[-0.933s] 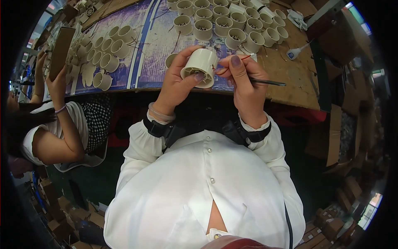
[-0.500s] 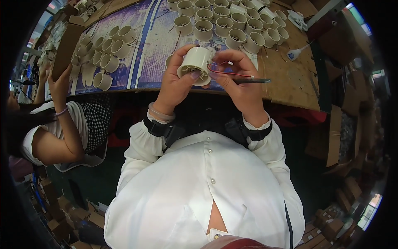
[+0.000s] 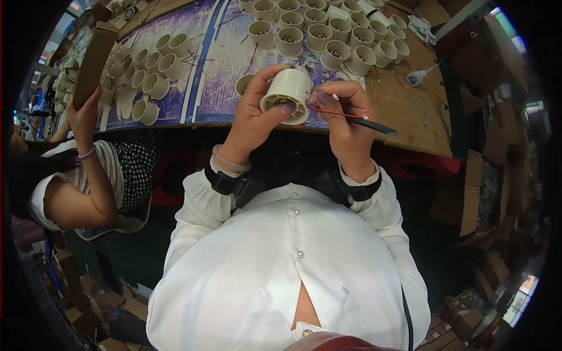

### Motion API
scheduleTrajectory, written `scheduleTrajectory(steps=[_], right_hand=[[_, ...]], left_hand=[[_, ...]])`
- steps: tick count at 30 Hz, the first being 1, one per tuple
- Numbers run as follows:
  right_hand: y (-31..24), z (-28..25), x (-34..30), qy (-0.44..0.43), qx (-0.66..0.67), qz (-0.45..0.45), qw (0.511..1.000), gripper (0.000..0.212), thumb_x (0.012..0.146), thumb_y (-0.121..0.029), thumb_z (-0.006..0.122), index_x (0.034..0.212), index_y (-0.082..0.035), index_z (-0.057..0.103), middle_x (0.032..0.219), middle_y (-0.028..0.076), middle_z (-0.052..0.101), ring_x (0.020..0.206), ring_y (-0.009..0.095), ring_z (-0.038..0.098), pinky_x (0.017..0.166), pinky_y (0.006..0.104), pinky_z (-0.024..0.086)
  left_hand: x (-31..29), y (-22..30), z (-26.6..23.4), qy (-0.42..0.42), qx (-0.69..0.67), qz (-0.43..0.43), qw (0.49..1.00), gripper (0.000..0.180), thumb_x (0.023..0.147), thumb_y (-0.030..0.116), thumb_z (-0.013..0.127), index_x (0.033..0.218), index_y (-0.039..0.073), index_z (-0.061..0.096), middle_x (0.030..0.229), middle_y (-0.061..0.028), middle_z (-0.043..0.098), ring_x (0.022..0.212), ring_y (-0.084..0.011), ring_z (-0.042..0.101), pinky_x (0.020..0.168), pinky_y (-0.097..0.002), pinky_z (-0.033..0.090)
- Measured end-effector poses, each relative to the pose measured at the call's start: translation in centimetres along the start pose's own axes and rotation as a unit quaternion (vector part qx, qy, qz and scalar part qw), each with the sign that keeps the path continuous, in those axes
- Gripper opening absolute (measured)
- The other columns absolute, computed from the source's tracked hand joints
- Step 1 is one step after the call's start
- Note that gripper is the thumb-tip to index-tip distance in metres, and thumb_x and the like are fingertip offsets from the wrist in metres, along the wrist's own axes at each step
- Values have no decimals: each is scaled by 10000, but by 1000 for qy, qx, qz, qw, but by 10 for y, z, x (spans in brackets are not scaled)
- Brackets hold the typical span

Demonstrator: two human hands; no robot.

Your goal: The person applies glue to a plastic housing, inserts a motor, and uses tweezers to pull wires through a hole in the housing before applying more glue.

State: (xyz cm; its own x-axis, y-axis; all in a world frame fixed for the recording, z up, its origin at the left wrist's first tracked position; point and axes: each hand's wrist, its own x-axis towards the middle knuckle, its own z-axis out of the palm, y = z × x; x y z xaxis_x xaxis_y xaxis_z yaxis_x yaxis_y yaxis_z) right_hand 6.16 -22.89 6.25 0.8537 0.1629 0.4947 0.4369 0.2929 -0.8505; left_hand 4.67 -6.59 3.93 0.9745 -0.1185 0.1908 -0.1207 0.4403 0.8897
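Observation:
A cream plastic cup-shaped housing (image 3: 290,85) is gripped in my left hand (image 3: 249,120), tilted so its ribbed end faces me. The thumb of that hand presses into the ribbed end. Beside the housing, my right hand (image 3: 350,117) is closed, thumb and fingers pinched close to its side wall. A thin dark tool (image 3: 380,126) sticks out to the right from under that hand; its tip is hidden. Thin red wire (image 3: 336,112) with a small white connector runs from near the housing across my right fingers. Another cream cup (image 3: 243,85) sits partly behind my left hand.
Several cream cups (image 3: 319,38) with small metal parts inside crowd the far table. More cups (image 3: 155,88) lie on their sides at left. A white bottle (image 3: 416,77) with a thin nozzle lies at right. On the left, a co-worker's hand (image 3: 86,108) holds a cardboard piece (image 3: 93,64).
Both hands and the housing have shifted slightly right and down. My right fingers have curled more, and the dark tool now slants downward to the right.

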Motion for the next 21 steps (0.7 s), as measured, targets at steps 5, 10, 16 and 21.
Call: scheduleTrajectory(steps=[5,10,16,21], right_hand=[[-6,-4,-1,-9,93,120,988,178,907,-50,576,1081,-16,576,940,35,615,703,60,527,642,185,420],[-5,13,-6,36,104,87,990,198,915,-94,580,1101,-28,576,989,17,605,646,30,440,572,172,330],[10,5,-8,29,22,90,995,151,908,-83,605,1048,-27,610,968,17,619,847,76,538,755,196,435],[14,10,-7,91,41,113,988,111,913,-97,605,989,-17,620,926,30,634,833,73,555,758,210,439]], left_hand=[[6,5,-5,-17,101,96,990,602,802,-44,616,1336,75,366,1194,-90,529,1076,-169,548,873,-303,490],[6,7,-2,1,98,102,990,607,787,-69,625,1320,73,371,1183,-91,534,1075,-166,547,887,-299,479],[6,1,0,13,134,115,984,604,783,-80,627,1311,74,376,1173,-90,535,1078,-170,546,884,-305,486],[6,-3,6,32,135,104,985,620,773,-85,639,1312,62,369,1178,-95,530,1087,-174,542,882,-310,494]])
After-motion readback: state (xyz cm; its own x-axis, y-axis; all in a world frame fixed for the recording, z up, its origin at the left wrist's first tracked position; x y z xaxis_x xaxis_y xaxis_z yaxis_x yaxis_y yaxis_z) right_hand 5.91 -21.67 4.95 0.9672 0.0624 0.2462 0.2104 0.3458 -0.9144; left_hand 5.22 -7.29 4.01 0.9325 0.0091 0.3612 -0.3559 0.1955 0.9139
